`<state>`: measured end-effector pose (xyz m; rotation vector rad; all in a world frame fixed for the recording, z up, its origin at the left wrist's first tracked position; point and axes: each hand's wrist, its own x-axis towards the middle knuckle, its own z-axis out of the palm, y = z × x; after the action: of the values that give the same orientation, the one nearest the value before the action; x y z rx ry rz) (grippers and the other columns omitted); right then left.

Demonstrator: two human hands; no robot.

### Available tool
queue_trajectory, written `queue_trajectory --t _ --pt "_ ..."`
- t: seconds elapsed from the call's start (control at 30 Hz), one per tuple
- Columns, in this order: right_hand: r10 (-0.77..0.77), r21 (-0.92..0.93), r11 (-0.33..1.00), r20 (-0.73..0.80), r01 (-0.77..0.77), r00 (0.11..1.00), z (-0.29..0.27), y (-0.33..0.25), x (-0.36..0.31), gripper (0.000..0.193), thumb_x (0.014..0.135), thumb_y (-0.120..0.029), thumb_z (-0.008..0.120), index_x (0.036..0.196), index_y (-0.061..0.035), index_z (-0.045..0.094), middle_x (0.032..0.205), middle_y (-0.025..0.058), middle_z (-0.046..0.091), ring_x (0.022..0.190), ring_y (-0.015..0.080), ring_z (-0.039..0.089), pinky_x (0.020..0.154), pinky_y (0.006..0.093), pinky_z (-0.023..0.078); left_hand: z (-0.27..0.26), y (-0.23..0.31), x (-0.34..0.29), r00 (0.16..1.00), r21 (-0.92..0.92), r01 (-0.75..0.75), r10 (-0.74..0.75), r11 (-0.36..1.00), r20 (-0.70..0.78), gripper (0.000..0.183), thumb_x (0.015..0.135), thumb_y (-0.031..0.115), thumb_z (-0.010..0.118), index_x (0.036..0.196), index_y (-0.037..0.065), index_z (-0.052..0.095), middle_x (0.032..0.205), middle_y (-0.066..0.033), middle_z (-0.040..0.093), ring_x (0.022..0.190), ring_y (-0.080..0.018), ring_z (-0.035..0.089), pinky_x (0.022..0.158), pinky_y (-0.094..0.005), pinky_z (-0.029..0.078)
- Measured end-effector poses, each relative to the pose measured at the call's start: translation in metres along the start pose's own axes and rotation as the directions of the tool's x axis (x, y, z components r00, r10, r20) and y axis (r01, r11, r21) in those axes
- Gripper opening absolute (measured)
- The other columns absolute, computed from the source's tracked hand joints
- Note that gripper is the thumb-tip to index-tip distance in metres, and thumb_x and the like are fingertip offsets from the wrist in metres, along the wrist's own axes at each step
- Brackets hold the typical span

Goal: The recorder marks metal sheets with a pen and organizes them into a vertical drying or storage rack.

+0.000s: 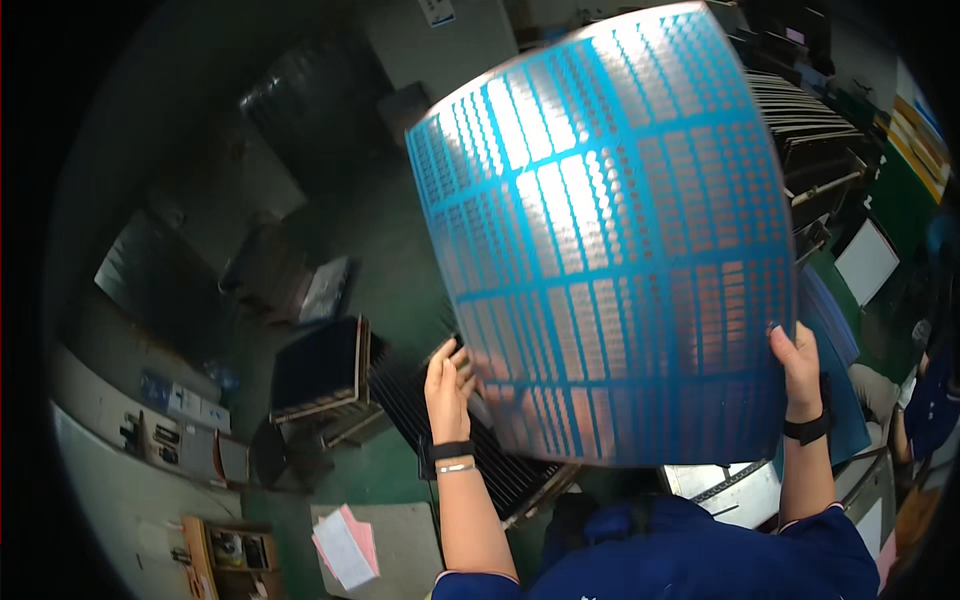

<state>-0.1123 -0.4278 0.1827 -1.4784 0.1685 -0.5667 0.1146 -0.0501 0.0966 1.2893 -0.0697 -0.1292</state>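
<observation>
A large, thin, shiny panel (655, 225) is raised in front of me, tilted. Blue lines divide its silvery and coppery face into blocks of small repeated shapes. My right hand (798, 370) grips its lower right edge, the thumb on the face and the other fingers mostly hidden behind. At the lower left edge, my left hand (450, 390) has its fingers curled against the panel's rim. Its exact hold is partly hidden. Below the panel and beside my left forearm is a black slotted rack (408, 395).
At right, a rack of upright thin sheets (800, 105) stands behind the panel, with a white board (867, 262) nearby. Dark stacked boards (318, 370) rest on a stand at left. Pink and white papers (346, 547) lie lower left. Another person's dark blue sleeve (932, 405) shows at far right.
</observation>
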Motion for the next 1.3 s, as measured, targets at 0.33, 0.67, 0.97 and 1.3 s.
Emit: queue_trajectory --t 0.33,0.67,0.97,1.3 --pt "-0.194 -0.198 0.961 0.008 0.192 0.981 0.087 -0.031 0.014 0.029 0.096 -0.024 0.057 0.110 0.0010 0.060 0.091 0.0031 0.065 0.081 0.0063 0.057 0.074 0.0215 0.045 -0.074 -0.162 -0.077 0.893 0.921 0.126 0.362 0.368 -0.267 0.028 0.085 0.007 0.059 0.113 0.009 0.062 0.133 -0.0121 0.051 0.132 -0.0327 0.039 0.112 -0.0493 0.024" --pt "0.054 -0.304 0.952 0.257 0.028 0.965 0.191 -0.009 0.006 0.018 0.094 -0.011 0.058 0.105 0.0036 0.063 0.074 -0.0032 0.059 0.063 0.0017 0.047 0.055 0.0191 0.039 -0.087 -0.165 -0.060 0.896 0.958 0.115 0.389 0.264 -0.215 0.036 0.085 0.008 0.059 0.121 0.013 0.058 0.144 -0.0108 0.042 0.139 -0.0319 0.031 0.113 -0.0528 0.019" --pt "0.129 -0.471 0.879 0.380 0.072 0.916 0.270 0.083 0.004 0.028 0.091 -0.007 0.056 0.117 0.0022 0.060 0.085 0.0255 0.063 0.071 0.0370 0.065 0.060 0.0343 0.051 -0.073 -0.170 -0.033 0.928 0.986 0.166 0.342 -0.023 -0.149 0.044 0.090 0.029 0.059 0.133 0.019 0.052 0.149 -0.0068 0.037 0.139 -0.0310 0.031 0.109 -0.0609 0.018" --pt "0.197 -0.515 0.855 0.424 0.056 0.884 0.301 0.132 0.030 0.028 0.089 -0.006 0.053 0.115 0.0055 0.058 0.080 0.0269 0.063 0.075 0.0400 0.064 0.065 0.0428 0.053 -0.070 -0.162 -0.037 0.949 0.986 0.164 0.271 0.011 -0.161 0.044 0.089 0.016 0.056 0.133 0.013 0.051 0.151 -0.0113 0.033 0.142 -0.0338 0.025 0.110 -0.0620 0.014"
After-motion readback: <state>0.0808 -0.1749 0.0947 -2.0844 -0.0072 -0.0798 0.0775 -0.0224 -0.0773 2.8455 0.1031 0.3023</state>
